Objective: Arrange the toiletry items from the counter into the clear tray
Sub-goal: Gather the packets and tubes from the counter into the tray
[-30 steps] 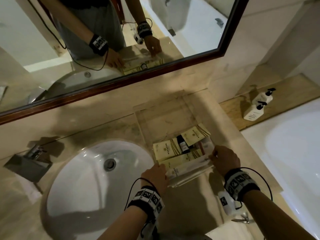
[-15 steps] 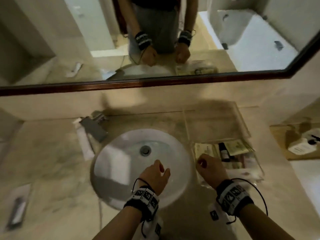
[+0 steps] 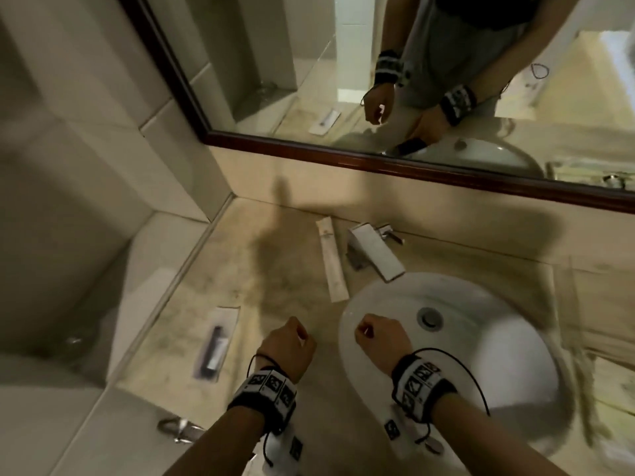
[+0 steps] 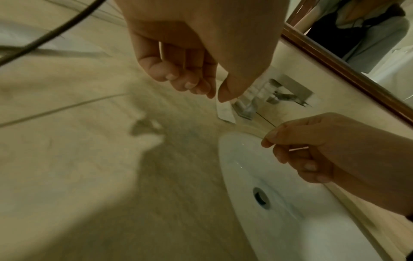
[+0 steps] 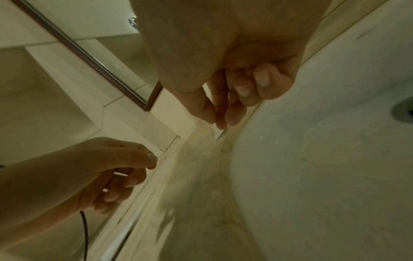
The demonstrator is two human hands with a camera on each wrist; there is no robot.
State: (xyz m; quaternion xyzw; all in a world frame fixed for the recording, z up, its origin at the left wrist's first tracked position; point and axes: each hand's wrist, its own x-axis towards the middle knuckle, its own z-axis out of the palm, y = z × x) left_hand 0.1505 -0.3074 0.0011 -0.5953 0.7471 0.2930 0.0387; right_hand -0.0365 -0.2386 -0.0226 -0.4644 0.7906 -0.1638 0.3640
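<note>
My left hand [image 3: 302, 333] hovers over the marble counter [image 3: 275, 280] just left of the sink, fingers loosely curled and holding nothing; the left wrist view shows its fingertips [image 4: 201, 88] bare. My right hand [image 3: 364, 329] hangs over the sink's left rim, also loosely curled and holding nothing. A long white sachet [image 3: 331, 259] lies on the counter beside the tap, beyond both hands. A flat clear packet with a dark item [image 3: 216, 345] lies left of my left hand. The clear tray [image 3: 570, 304] is blurred at the far right edge, with packets inside.
The white round sink [image 3: 464, 372] fills the lower right, with a square chrome tap [image 3: 374, 252] behind it. A dark-framed mirror [image 3: 343, 156] runs along the back wall. A tiled wall and ledge [image 3: 103, 235] close off the left side of the counter.
Both hands have let go of the tray and moved left, across the sink toward the left counter. The head view has swung left, so the tray has slid to the right edge.
</note>
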